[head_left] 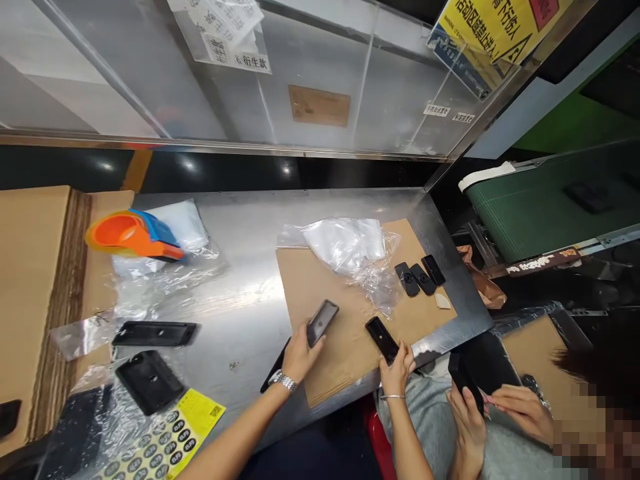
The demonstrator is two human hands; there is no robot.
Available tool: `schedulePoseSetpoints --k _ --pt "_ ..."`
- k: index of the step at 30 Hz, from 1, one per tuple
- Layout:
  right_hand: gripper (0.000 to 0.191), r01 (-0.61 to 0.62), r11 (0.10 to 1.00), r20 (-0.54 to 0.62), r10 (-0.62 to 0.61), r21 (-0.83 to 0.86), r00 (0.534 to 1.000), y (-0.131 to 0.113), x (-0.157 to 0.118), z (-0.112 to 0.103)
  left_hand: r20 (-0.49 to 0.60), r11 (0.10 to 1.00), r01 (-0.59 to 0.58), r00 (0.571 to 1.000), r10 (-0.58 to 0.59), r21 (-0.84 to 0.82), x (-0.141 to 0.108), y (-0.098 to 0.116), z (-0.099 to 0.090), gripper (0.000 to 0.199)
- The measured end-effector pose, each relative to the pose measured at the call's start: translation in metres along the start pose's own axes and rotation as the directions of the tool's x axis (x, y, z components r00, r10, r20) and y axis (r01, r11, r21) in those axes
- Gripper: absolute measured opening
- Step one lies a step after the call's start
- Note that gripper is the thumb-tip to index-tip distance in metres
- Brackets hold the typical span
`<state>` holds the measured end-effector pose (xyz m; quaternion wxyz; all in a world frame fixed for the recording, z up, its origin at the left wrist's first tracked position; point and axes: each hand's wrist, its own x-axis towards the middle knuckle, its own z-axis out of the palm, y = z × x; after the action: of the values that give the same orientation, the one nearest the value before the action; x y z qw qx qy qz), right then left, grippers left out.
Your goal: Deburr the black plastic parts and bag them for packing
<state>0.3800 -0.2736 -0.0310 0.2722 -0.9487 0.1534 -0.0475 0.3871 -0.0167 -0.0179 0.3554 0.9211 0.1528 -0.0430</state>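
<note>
My left hand (299,357), with a metal watch at the wrist, grips a small black rectangular plastic part (323,320) over the cardboard sheet. A larger dark part (273,373) lies partly hidden beside that hand. To the right, my right hand (397,369), wearing a thin bracelet, is closed on the lower end of another black rectangular plastic part (383,339), its recessed side facing up. Both parts are near the front of the cardboard sheet (335,360). Further back on it are several small black parts (419,277) and a clear plastic bag (345,247).
At left sit stacked cardboard (30,287), an orange scoop-like item (125,233), black trays (150,381) and a yellow sticker sheet (200,407). A co-worker's hands (467,417) hold a black part at right, below a green conveyor belt (530,207). A clear panel (320,67) stands behind the table.
</note>
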Motion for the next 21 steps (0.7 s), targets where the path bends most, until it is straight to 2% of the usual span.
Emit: schedulePoseSetpoints --k 4,7,10,15,18,21 --pt "0.038 0.035 0.999 0.005 -0.036 0.020 0.999 0.008 0.005 0.003 -0.033 1.000 0.021 0.999 -0.020 0.008 -0.002 0.016 0.024 0.049" --pt "0.037 0.040 0.998 -0.003 -0.040 0.058 0.999 0.002 0.002 0.003 -0.061 0.999 0.043 0.997 -0.041 0.019 0.013 0.024 0.030 0.051" --pt "0.041 0.035 0.993 -0.006 -0.035 0.112 0.999 -0.012 -0.005 -0.002 -0.102 0.996 0.092 0.991 -0.089 0.024 0.036 0.027 0.024 0.055" --pt "0.044 0.061 0.978 -0.020 -0.059 0.199 0.998 -0.048 -0.014 -0.020 -0.147 0.985 0.168 0.974 -0.171 -0.030 0.067 0.019 0.007 0.058" --pt "0.045 0.094 0.969 -0.041 -0.087 0.230 0.995 -0.073 -0.016 -0.034 -0.149 0.973 0.204 0.964 -0.219 -0.106 0.074 0.016 -0.001 0.060" --pt "0.045 0.160 0.959 -0.099 -0.140 0.233 0.985 -0.098 -0.017 -0.047 -0.142 0.952 0.217 0.958 -0.250 -0.218 0.071 0.024 -0.007 0.067"
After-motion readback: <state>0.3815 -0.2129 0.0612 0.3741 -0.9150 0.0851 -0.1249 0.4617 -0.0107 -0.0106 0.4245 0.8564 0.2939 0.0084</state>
